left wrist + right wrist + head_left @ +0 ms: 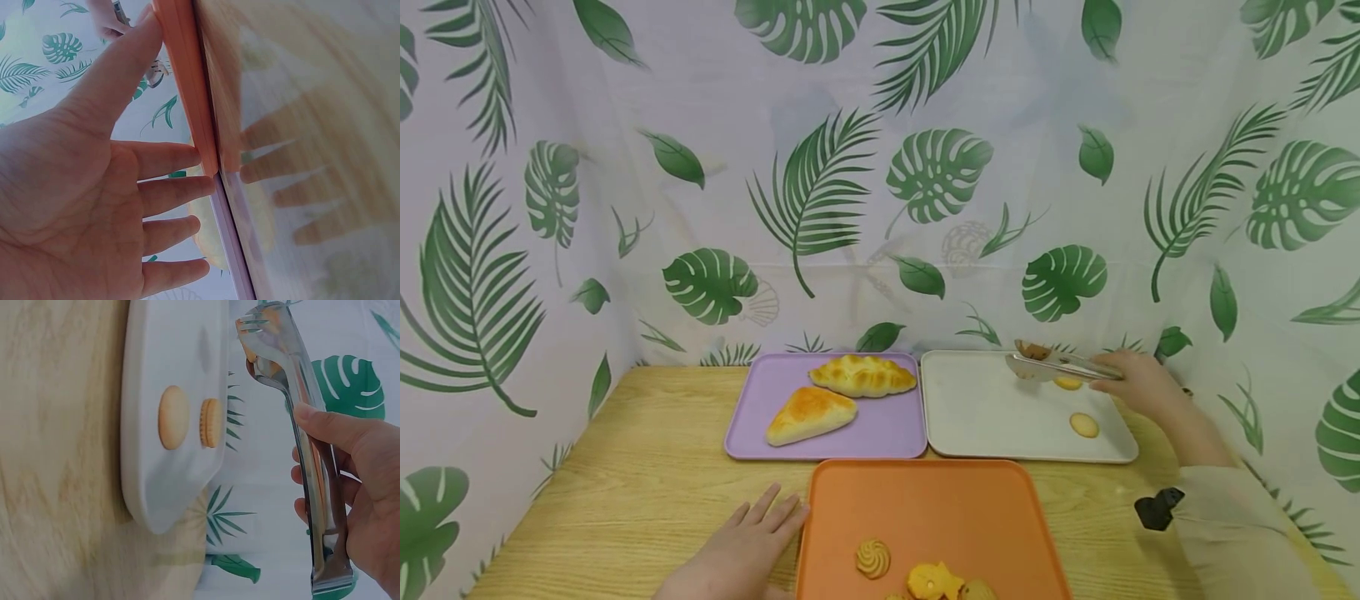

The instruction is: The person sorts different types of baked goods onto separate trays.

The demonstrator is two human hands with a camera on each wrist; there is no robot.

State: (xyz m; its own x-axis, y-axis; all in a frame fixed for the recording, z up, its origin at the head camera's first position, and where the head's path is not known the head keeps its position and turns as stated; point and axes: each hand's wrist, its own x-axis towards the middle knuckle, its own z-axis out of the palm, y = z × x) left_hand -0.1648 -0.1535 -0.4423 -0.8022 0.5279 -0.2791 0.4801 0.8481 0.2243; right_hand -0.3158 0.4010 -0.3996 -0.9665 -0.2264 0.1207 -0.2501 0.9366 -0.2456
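Observation:
My right hand [1138,383] grips metal serving tongs [322,506] above the white tray [977,417]. Between the tongs' tips shows a brown biscuit [1033,350], partly hidden by the metal. Two cookies lie on the white tray: a pale oval one [174,417] and a ridged sandwich one [210,423] farther back. With fingers spread and straight, my left hand [741,546] is at the left edge of the orange tray [925,492]. Its thumb and fingertips lie along the tray's rim in the left wrist view.
On the purple tray [752,417] at the back left are a triangular bread [812,414] and a long braided loaf [863,376]. A swirl cookie [873,558], a fish-shaped cookie [932,581] and others lie low on the orange tray. A leaf-patterned curtain [850,300] stands behind.

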